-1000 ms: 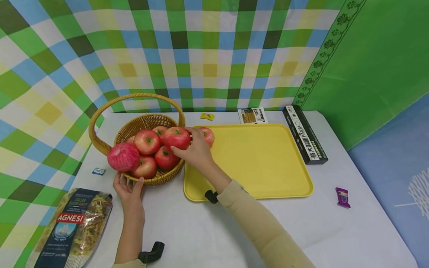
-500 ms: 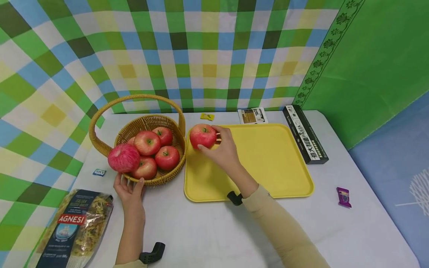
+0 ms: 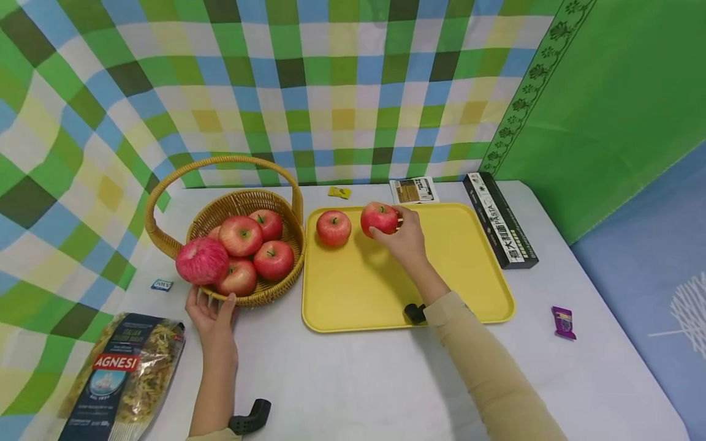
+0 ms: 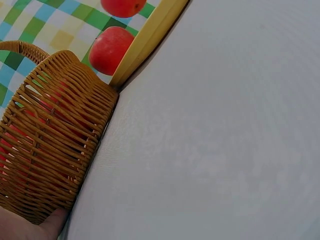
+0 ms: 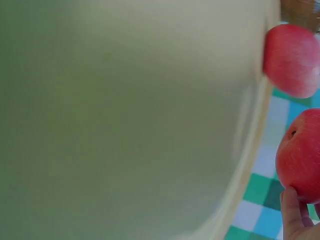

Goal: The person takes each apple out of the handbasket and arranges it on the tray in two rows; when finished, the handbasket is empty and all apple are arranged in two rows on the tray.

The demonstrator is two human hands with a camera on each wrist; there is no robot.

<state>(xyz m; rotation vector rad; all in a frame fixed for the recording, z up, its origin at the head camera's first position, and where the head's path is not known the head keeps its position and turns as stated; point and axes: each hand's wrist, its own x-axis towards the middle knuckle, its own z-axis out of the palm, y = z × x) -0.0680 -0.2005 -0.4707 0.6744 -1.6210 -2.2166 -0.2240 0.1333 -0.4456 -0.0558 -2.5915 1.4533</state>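
Observation:
In the head view, a red apple (image 3: 379, 219) is gripped between the thumb and fingers of my right hand (image 3: 405, 242), above the back of the yellow tray (image 3: 408, 294). The right wrist view shows that apple (image 5: 302, 155) off the tray surface, with fingertips against its side. Another apple (image 3: 333, 229) sits in the tray's back left corner. A wicker basket (image 3: 276, 292) with an arched handle stands left of the tray and holds several apples (image 3: 241, 236). My left hand (image 3: 214, 315) rests against the basket's front wall, thumb and fingers spread; its fingertips are partly hidden.
A pasta bag (image 3: 121, 373) lies at the front left. Along the back are a yellow wrapped sweet (image 3: 339, 192) and a printed packet (image 3: 413, 190). A black pasta box (image 3: 501, 220) borders the tray's right side. A purple wrapped sweet (image 3: 564, 323) lies farther right.
My right hand has carried the apple out from over the basket, rightward across the tray, past the apple in its corner. My left hand has stayed at the basket.

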